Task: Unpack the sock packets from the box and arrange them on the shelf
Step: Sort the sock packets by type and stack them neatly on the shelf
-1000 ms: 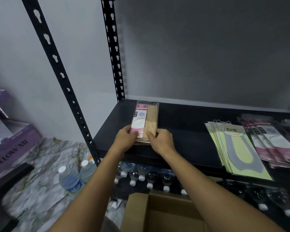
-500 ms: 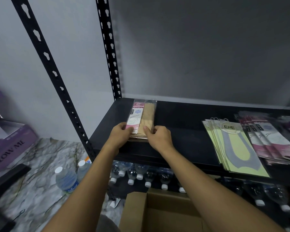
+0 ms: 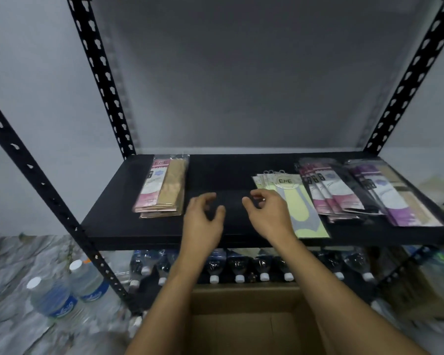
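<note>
Left hand (image 3: 203,219), right hand (image 3: 269,213): both empty, fingers loosely curled, hovering over bare middle of shelf (image 3: 228,175). Beige-pink sock packets (image 3: 162,188) stacked flat at left, squared up near the back post, likely to start a tidy row. Yellow packets (image 3: 310,226), pink packets (image 3: 331,193), purple packets (image 3: 395,198) fanned at right, ends near front lip. Open gap between groups for more. Box (image 3: 241,319) open below, right under the arms.
</note>
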A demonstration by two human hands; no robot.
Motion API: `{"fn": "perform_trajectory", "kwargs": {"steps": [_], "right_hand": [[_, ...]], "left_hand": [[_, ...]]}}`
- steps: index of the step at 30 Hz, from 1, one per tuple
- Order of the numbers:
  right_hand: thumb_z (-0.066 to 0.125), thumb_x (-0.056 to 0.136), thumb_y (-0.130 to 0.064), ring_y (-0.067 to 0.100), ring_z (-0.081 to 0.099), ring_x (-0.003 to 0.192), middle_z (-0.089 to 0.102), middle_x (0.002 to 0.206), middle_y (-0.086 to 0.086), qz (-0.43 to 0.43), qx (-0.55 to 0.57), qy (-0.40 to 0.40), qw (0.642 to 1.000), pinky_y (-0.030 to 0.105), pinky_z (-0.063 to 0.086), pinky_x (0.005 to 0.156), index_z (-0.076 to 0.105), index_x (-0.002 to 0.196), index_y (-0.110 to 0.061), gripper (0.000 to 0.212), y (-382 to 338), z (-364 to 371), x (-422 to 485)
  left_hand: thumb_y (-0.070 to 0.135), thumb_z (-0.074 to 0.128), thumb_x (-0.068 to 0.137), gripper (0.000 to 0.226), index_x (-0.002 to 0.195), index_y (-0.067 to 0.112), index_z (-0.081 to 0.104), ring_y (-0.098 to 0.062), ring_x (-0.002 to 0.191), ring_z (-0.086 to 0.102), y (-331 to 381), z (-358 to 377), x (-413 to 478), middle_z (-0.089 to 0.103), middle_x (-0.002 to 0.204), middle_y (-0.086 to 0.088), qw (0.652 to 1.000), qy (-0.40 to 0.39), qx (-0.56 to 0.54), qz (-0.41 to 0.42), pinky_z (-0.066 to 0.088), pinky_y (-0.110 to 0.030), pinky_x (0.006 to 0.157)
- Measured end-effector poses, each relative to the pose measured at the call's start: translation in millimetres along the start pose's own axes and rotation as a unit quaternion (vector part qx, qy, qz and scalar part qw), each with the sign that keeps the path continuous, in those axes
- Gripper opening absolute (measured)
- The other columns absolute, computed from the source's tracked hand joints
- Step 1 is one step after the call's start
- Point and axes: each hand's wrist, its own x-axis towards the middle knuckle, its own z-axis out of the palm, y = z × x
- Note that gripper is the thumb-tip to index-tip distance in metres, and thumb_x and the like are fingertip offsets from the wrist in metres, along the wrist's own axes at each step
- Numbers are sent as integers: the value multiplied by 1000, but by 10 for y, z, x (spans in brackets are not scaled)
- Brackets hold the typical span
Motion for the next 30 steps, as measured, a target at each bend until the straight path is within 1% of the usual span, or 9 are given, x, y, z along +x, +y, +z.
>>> {"fn": "perform_trajectory", "kwargs": {"steps": [3,7,10,11,13,16,20,25,30], "right_hand": [[63,85,-31,20,59,104,63,113,5,3,-34,47,998,34,49,91,66,110,-11,32,260,-424,-29],[64,84,-28,26,60,102,65,107,11,26,-80,71,994,34,50,88,67,106,-7,31,644,-852,-111],[64,82,-30,32,63,94,67,93,14,57,-101,56,992,34,51,77,70,90,-4,27,909,-991,-173],[64,83,-33,33,62,96,66,95,15,74,-106,41,991,34,51,78,70,92,-4,31,974,-1003,-183],[62,84,-40,34,57,109,61,114,18,109,-116,8,987,36,49,89,66,110,-1,47,1051,-1000,-191],[60,86,-41,34,51,115,49,127,19,128,-103,-8,986,33,44,92,59,124,0,55,1113,-963,-168],[60,87,-33,25,53,95,51,115,16,108,-62,-15,992,26,41,74,68,112,-11,34,1107,-910,-129],[58,88,-34,26,61,95,59,114,12,104,-50,-25,993,28,46,77,70,106,-14,30,1096,-842,-32],[56,89,-35,30,62,95,57,118,12,123,-63,-47,989,35,52,83,66,114,-11,36,1084,-815,54]], "left_hand": [[26,64,92,38,128,15,57,-9,103,56,170,418,-154,55,120,3,996,-82,-6,-26,38,-15,82],[33,60,94,51,139,14,47,-7,104,50,371,798,-246,50,129,1,986,-152,-4,-62,41,-21,87],[39,59,93,56,141,15,43,-17,116,51,467,981,-267,48,132,-1,979,-189,-2,-80,45,-33,97],[40,59,92,58,142,15,42,-21,124,48,495,1021,-272,46,136,-3,977,-194,4,-83,44,-38,103],[39,58,93,62,145,13,38,-24,135,39,537,1073,-282,42,143,-6,976,-196,12,-95,38,-42,110],[37,59,92,55,139,12,45,-26,135,39,564,1108,-294,45,140,-7,976,-192,9,-101,38,-42,109],[35,59,92,51,135,11,48,-27,132,42,593,1112,-279,46,139,-7,975,-192,14,-112,40,-44,107],[32,57,95,46,134,8,48,-27,129,43,606,1098,-230,47,137,-8,972,-206,31,-110,41,-40,105],[30,57,93,45,133,13,49,-29,123,49,571,1109,-215,55,129,-8,972,-207,28,-112,45,-45,102]]}}
